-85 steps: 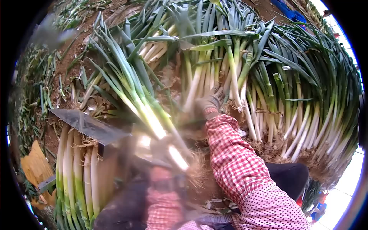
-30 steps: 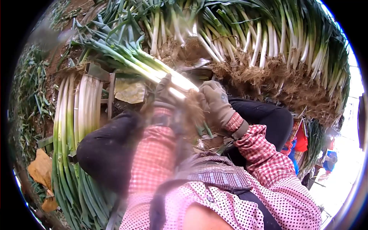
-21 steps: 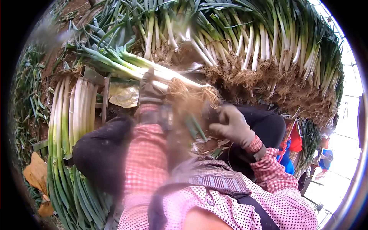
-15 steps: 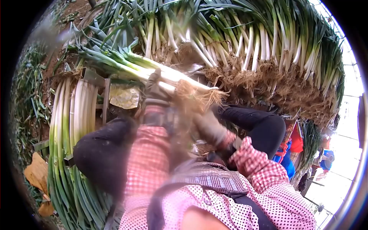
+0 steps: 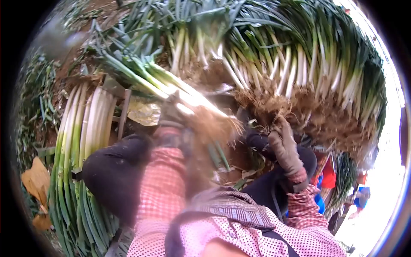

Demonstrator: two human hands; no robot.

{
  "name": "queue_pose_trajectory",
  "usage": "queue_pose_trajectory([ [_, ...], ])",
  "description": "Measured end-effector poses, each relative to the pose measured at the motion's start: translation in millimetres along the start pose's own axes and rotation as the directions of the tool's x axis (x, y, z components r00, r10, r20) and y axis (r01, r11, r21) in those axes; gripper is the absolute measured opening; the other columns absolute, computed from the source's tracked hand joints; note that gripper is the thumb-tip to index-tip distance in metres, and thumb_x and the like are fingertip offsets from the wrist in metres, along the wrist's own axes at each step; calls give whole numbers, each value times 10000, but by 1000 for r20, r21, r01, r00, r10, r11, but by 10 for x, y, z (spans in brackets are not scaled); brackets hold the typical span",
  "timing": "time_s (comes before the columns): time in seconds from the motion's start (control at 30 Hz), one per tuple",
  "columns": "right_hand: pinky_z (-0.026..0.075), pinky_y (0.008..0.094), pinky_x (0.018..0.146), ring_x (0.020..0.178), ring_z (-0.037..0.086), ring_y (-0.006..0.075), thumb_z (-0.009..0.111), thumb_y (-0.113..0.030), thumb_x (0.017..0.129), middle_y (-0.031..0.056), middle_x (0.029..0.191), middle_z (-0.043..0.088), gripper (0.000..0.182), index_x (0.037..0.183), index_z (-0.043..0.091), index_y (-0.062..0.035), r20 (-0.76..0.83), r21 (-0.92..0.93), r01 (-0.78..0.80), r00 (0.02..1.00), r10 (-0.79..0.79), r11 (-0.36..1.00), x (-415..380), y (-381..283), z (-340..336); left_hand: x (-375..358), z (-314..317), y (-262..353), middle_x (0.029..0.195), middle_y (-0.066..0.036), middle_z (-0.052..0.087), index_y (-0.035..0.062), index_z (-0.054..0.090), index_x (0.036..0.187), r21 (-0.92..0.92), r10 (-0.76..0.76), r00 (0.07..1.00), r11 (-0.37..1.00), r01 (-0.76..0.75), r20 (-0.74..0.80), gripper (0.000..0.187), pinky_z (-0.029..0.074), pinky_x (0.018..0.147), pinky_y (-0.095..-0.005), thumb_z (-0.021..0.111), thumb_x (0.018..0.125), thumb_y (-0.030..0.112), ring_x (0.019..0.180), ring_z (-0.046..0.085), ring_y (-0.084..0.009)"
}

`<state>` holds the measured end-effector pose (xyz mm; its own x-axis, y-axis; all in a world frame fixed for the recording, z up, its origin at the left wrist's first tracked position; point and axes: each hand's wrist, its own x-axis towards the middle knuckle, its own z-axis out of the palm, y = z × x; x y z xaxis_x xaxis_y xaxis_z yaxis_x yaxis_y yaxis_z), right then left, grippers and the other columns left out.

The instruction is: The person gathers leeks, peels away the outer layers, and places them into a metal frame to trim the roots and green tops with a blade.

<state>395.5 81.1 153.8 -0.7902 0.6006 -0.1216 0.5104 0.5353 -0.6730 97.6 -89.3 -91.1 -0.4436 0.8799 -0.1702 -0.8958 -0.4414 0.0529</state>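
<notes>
Long row of leeks (image 5: 314,60), leek stack (image 5: 75,137) at the left, held leeks (image 5: 198,99) slanting near the row, left hand (image 5: 172,113) closed around their stems, right hand (image 5: 286,147) with fingers upward by row's roots, its grip I cannot tell.

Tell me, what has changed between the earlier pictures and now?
The right hand has left the root ends of the held green onions and moved out to the right, up against the roots of the long row; whether it grips any is unclear. The left hand still holds its green onions, and the bundle at the far left stayed put.
</notes>
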Motion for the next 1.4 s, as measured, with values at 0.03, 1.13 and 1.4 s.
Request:
queue_pose_trajectory([
  [0.03,400,373,1055,1264,489,276,551,-330,982,179,1417,448,599,1433,359,14,-1,167,-24,1000,24,986,177,54,234,-91,33,-68,1199,-156,616,-25,519,1260,41,10,998,999,-7,-57,443,497,987,-443,588,955,290,1094,609,-294],
  [1.13,533,432,835,1017,679,375,722,-193,758,220,1045,693,601,1332,560,-117,162,-539,-100,962,220,836,-760,-956,-944,320,1301,-827,1420,-186,491,36,415,1424,-83,381,913,915,-395,-144,907,326,1139,-521,562,802,680,1307,467,-355],
  [1.4,548,397,786,913,698,333,619,3,778,205,1033,692,542,1305,504,53,142,-144,782,623,-769,606,685,-2101,-248,-1603,3351,1597,1445,-173,478,36,431,1422,268,718,457,370,-890,525,768,265,1172,-524,604,851,521,1325,452,-348],
])
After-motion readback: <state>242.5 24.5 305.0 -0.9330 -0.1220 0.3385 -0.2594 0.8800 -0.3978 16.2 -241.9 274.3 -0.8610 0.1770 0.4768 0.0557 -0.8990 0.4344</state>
